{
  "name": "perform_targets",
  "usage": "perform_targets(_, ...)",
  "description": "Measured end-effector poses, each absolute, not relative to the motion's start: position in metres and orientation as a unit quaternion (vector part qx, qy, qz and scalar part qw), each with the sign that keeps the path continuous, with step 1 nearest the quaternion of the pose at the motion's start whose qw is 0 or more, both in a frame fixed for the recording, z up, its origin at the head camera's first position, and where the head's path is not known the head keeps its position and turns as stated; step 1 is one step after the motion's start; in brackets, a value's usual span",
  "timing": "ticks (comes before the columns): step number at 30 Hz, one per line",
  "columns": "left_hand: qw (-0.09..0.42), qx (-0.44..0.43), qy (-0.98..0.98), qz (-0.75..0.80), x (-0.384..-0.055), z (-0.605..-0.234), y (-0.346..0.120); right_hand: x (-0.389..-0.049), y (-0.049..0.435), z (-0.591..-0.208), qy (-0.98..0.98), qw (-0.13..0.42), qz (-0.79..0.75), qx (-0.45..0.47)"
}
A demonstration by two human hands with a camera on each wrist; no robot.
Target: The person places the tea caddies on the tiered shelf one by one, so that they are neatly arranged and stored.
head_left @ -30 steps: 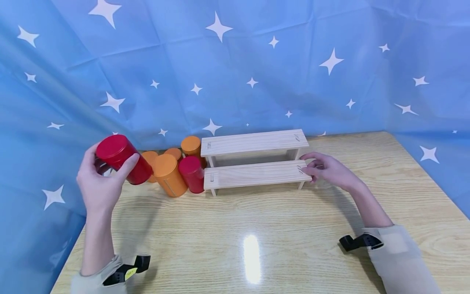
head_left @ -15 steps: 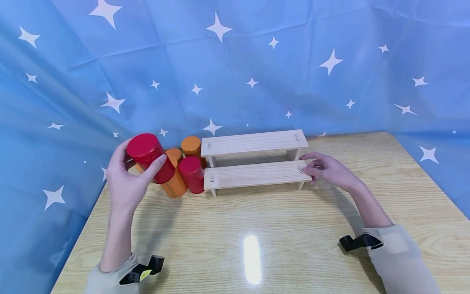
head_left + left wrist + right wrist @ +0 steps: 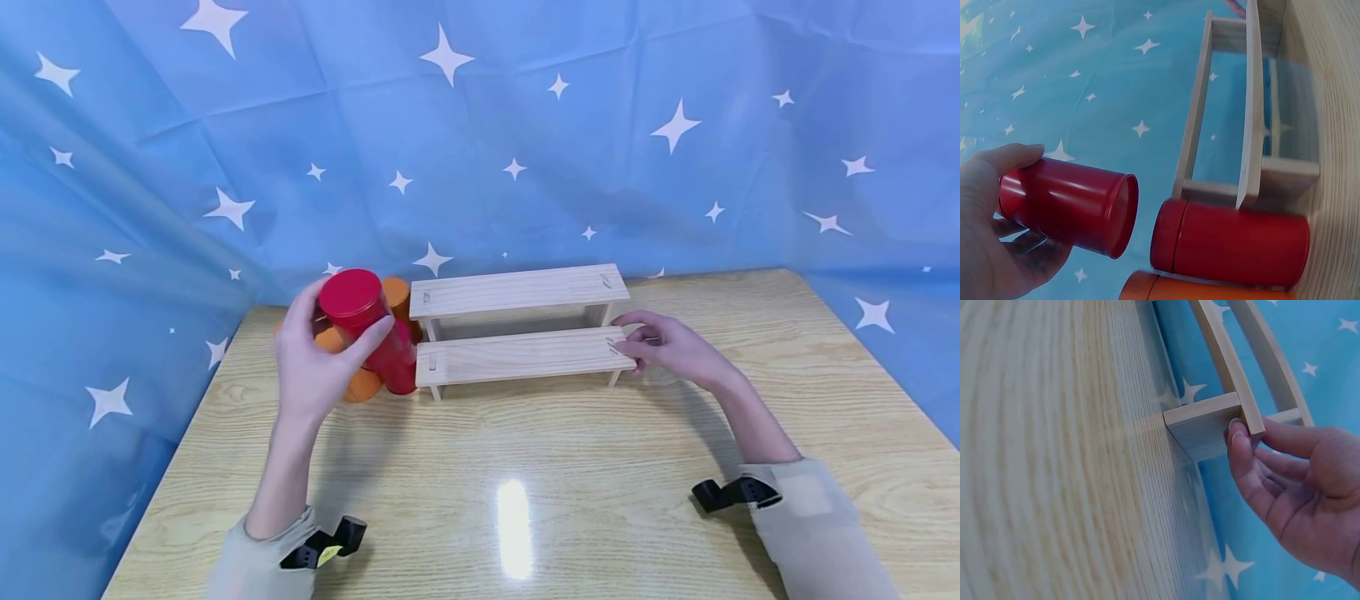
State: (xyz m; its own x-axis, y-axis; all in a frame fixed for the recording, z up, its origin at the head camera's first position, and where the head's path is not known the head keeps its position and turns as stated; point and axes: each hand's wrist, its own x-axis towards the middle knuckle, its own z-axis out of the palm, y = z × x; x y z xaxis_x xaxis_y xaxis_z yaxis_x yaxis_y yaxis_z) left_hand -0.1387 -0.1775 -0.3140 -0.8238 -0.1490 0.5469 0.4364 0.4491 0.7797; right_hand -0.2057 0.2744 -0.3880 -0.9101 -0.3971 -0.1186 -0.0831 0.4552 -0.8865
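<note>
My left hand [image 3: 315,367] grips a red canister [image 3: 354,302] by its sides, holding it tilted above the other canisters. In the left wrist view that held red canister [image 3: 1069,203] hangs apart from a second red canister [image 3: 1235,244], which stands against the left end of the wooden shelf. My right hand [image 3: 671,346] pinches the right end of the lower board of the two-tier wooden shelf [image 3: 517,358]. The right wrist view shows thumb and fingers [image 3: 1240,456] on either side of that board's end [image 3: 1249,422]. The shelf boards carry nothing.
Several orange canisters [image 3: 363,386] crowd the table [image 3: 420,483] left of the shelf, partly hidden behind my left hand and the held canister. A blue curtain with white stars [image 3: 487,125] hangs directly behind the shelf.
My left hand has carried the red canister rightward, from left of the canister group to over it, near the shelf's left end. My right hand and the shelf have stayed still.
</note>
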Motion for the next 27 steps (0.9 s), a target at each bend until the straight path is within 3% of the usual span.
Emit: perform_targets(27, 0.216, -0.181, -0.789, -0.545, -0.163, -0.336, -0.100, -0.207, 0.276, -0.392, 0.833, 0.155, -0.512, -0.141)
